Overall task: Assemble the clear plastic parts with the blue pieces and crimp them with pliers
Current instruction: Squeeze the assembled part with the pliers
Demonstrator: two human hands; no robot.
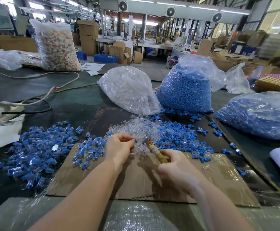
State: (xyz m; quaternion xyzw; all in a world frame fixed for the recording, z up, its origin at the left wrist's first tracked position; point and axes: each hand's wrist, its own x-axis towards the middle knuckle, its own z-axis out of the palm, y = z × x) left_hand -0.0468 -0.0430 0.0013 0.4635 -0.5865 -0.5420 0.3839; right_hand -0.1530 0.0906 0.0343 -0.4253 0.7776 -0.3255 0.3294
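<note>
head view — bags of blue pieces

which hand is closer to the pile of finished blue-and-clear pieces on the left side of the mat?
Left. The left hand sits just right of the finished pile, pinching a small part. The right hand is farther right, gripping the pliers.

Factory hall, stacked cartons, bulk parts bags
</note>
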